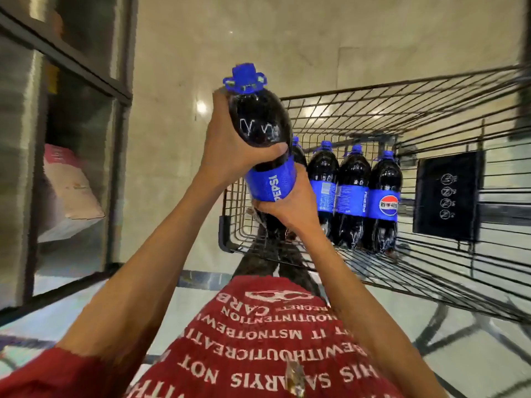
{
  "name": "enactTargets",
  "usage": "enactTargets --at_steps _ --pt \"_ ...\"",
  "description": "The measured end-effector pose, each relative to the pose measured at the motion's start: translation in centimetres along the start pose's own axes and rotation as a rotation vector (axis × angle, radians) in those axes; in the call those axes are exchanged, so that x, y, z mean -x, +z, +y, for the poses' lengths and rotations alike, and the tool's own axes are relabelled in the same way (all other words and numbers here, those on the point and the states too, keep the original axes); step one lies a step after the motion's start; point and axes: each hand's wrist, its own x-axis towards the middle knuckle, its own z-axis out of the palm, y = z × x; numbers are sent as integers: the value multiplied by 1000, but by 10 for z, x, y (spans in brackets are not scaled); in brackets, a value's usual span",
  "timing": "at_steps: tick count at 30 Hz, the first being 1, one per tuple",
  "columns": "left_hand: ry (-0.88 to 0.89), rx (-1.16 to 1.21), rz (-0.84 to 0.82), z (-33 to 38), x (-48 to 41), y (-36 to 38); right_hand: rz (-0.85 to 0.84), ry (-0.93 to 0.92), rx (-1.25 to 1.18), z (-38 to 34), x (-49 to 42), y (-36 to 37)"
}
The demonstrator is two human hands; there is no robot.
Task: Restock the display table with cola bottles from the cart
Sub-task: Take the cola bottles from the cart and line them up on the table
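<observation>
At the bottom of the frame is a red shirt (258, 340) printed with white lettering, and two bare forearms rise from it toward the centre. The right hand (290, 202) grasps the lower part of a cola bottle (261, 124), its fingers wrapped around the bottom edge of the blue label. The left hand (230, 150) grasps the dark upper body, with the thumb across the front just above the label. The bottle is held up in the middle of the frame, tilted a little to the left, with its blue cap (245, 77) on top.

Behind it, to the right, is a wire cart (373, 87). Four more bottles (353, 179) stand upright in a row inside it, beside a black panel (446, 193) on its wall. A dark shelf frame (120, 110) fills the left edge, and a pink and white package (69, 191) lies on one level.
</observation>
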Motion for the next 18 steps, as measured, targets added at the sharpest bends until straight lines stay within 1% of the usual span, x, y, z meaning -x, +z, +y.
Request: enactTargets --at_steps 5,9,18 --pt "45 73 96 42 13 -30 -73 -122 19 -43 14 -26" --pt "55 65 196 72 31 -60 -123 -227 56 -81 27 -32" --pt "58 17 566 117 93 -131 -251 -520 154 -153 60 -23"
